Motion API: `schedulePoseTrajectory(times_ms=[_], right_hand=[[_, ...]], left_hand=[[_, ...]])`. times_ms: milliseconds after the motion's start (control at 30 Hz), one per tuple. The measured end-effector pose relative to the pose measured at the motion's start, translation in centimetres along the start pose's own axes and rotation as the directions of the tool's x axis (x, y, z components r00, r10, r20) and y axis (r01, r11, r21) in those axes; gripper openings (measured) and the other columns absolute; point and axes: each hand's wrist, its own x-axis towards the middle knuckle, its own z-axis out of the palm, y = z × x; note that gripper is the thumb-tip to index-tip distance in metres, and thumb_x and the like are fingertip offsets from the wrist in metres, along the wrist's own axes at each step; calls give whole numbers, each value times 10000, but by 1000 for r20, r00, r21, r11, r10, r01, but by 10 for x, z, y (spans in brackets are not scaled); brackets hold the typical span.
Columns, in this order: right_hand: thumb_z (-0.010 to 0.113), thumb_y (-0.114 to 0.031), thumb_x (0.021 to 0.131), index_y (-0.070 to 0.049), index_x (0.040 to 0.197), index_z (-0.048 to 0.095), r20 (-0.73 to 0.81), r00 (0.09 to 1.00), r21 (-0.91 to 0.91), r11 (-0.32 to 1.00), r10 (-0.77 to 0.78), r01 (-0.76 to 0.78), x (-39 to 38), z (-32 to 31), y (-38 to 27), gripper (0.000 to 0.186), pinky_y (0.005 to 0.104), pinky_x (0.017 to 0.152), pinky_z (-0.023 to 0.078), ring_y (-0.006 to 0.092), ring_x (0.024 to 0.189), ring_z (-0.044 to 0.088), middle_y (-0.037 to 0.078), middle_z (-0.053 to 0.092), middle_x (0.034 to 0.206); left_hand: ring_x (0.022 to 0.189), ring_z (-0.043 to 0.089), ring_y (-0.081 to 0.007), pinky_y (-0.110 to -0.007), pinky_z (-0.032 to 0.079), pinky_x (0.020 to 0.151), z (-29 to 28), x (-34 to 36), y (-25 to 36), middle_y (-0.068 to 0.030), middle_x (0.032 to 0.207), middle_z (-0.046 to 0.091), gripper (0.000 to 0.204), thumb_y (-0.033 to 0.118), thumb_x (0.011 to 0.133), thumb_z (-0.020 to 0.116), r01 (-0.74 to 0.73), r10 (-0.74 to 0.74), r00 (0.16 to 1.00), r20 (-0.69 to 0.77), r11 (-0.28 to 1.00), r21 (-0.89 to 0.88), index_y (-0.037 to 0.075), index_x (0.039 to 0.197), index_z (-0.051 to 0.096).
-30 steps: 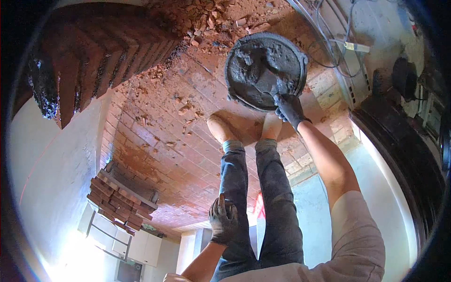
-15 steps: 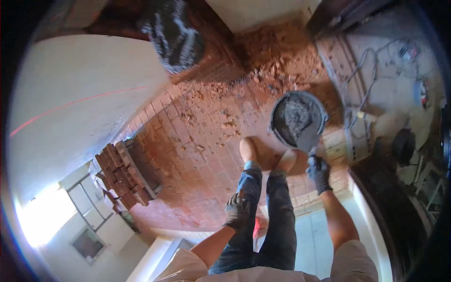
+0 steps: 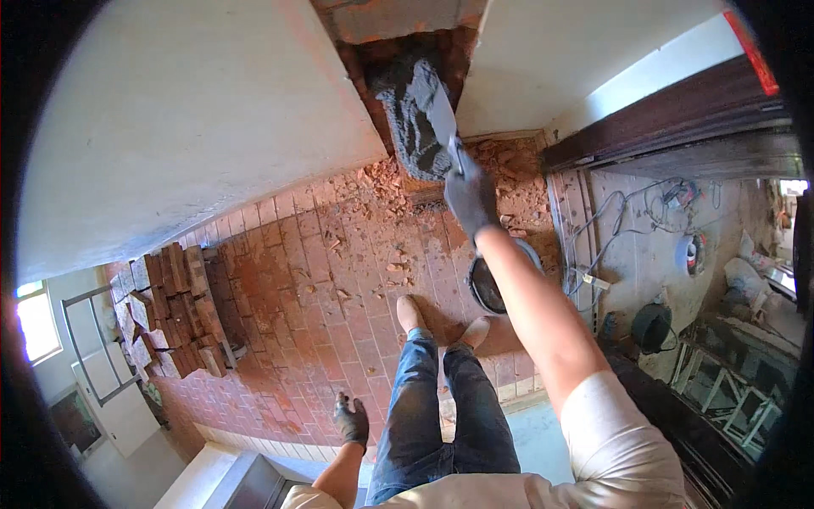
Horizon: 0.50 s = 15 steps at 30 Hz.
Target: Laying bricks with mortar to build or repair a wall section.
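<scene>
My right hand [image 3: 469, 191], in a dark glove, grips the handle of a metal trowel [image 3: 441, 114], whose blade rests at a layer of wet grey mortar [image 3: 404, 119] on brickwork in a wall gap. Below, the dark bucket [image 3: 482, 287] is partly hidden behind my right forearm. My left hand [image 3: 349, 417], also gloved, hangs beside my left leg with its fingers apart and nothing in them. Orange brick rubble [image 3: 381, 182] lies around the foot of the brickwork.
Stacked bricks [image 3: 170, 314] stand at the left on the brick floor [image 3: 305, 331]. Pale walls [image 3: 195, 127] flank the gap. A dark door frame [image 3: 661, 110] is at the right, with cables [image 3: 615, 199], a second bucket [image 3: 653, 327] and an aluminium ladder [image 3: 716, 390].
My right hand and trowel have moved up from the bucket to the mortar in the wall gap. The view has shifted up toward the gap. My left hand has left my leg.
</scene>
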Motion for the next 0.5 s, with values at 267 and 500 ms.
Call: schedulePoseTrajectory(times_ms=[267,500], right_hand=[[490,-191,942,-106,1089,597,404,847,282,834,345,-474,35,-40,-45,201,259,491,498,106,628,598,54,624,752],[463,-245,971,-25,944,569,748,563,179,711,350,-680,83,-57,-62,245,258,515,493,143,596,582,73,629,771]], left_hand=[[1047,576,-300,-382,448,916,-36,-9,-77,-197,1143,597,520,190,860,616,380,-366,923,120,917,-120,-66,1288,471],[986,591,-220,-335,473,841,-10,-18,-77,-156,1149,590,491,80,880,576,295,-299,953,43,892,-342,-67,1321,419]])
